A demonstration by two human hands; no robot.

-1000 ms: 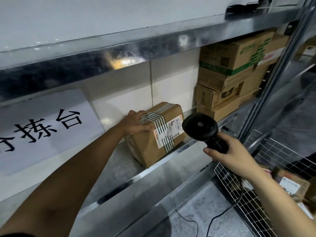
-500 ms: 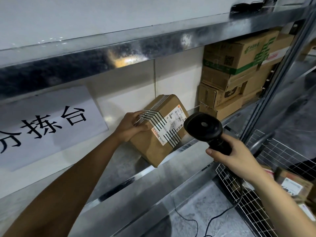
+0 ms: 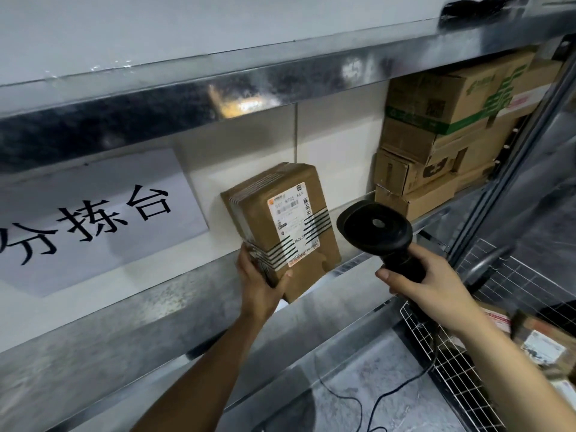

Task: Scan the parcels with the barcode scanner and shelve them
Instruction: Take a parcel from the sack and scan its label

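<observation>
Head view: the parcel has come up off the shelf since a second ago, when it sat there with the left hand resting on top. It is now stood on end and lifted, its white label turned toward the camera, with black striped tape crossing the face and the left edge. The left hand has moved from the top to the lower left corner and grips it from below, thumb on the front face. The right hand stays wrapped around the handle of the black scanner, which sits just right of the parcel, a little higher than before, its head facing the label. A thin cable trails from it down across the floor. Behind the parcel is a white wall; to the left a paper sign with large black characters leans at the back of the shelf. To the right a stack of boxes fills the end of the shelf, close beside the scanner's head. An upper shelf overhangs everything. At lower right a wire cart holds more parcels, partly hidden by the right forearm.
</observation>
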